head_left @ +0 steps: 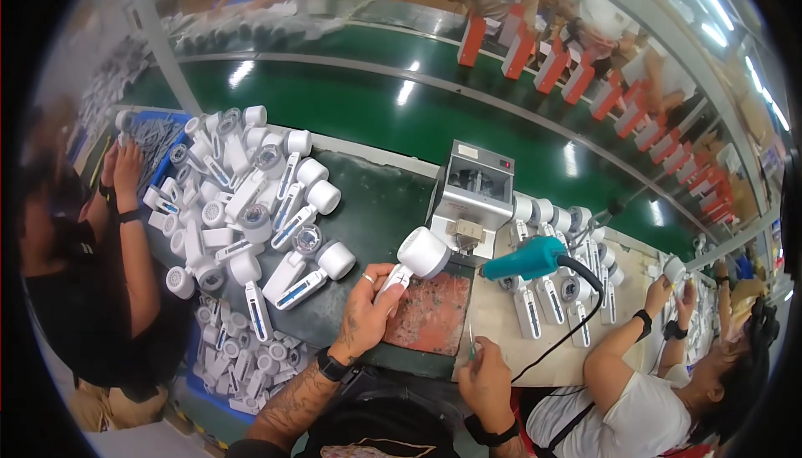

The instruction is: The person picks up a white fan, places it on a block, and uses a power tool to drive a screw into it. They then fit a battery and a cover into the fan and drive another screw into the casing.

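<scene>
My left hand (368, 311) is closed around the handle of a white handheld fan (423, 252), its round head raised and pointing up and right. Lower right, my right hand (488, 381) has its fingers closed on a slim pointed tool (472, 343) with some green on it; its exact kind is hard to make out. Beneath the held fan lies a worn reddish mat (428, 314) on the dark bench. A teal electric screwdriver (525, 259) with a black cord hangs just right of the fan, apart from both hands.
A heap of white fans (251, 182) covers the bench's left, with more in a blue bin (219, 399) below. A grey metal machine (476, 189) stands behind the mat. More fans (551, 299) lie right. Beyond runs a green conveyor (359, 107) with red boxes (551, 72). Co-workers sit either side.
</scene>
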Demonstrator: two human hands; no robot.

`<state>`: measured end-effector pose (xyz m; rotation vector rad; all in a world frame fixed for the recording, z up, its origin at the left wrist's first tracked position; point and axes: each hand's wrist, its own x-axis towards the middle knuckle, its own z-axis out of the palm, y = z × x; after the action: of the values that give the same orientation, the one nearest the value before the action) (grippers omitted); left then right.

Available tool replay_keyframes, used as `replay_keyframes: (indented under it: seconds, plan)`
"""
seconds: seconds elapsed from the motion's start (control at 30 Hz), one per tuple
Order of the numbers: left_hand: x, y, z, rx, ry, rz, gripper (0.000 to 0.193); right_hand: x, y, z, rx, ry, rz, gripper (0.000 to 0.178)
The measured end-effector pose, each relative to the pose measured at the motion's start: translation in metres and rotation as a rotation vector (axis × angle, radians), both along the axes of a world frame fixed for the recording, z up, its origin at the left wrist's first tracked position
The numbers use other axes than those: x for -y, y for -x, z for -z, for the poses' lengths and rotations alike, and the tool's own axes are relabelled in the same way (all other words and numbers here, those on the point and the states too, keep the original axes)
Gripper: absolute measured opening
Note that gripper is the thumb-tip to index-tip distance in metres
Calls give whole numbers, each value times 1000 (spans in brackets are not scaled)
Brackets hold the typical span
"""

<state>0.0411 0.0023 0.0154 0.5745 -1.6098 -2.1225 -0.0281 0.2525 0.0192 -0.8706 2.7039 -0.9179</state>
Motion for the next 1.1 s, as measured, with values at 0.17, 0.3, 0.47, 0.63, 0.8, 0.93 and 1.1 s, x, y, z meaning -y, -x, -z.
replay_keyframes:
  seconds: [0.17, 0.3, 0.47, 0.63, 0.8, 0.93, 1.1]
  plan:
    - [-4, -6, 14, 23, 47, -90, 28, -17, -5, -17, -113, 43, 61, 26]
    - [6, 1, 27, 12, 377, -229, 36, -19, -19, -47, -80, 106, 66, 11]
    - [4, -5, 31, 86, 359, -242, 38, 11, -30, -50, -39, 235, -80, 26]
    - [0, -9, 33, 122, 401, -258, 38, 65, -14, -43, -172, 190, -264, 29]
    - [-1, -13, 23, 190, 394, -222, 37, 78, -13, -45, -239, 221, -309, 32]
    - [0, -14, 22, 173, 430, -238, 40, 78, -16, -53, -162, 248, -273, 25]
    - [1, -13, 20, 188, 466, -223, 42, 76, -18, -57, -103, 203, -241, 19]
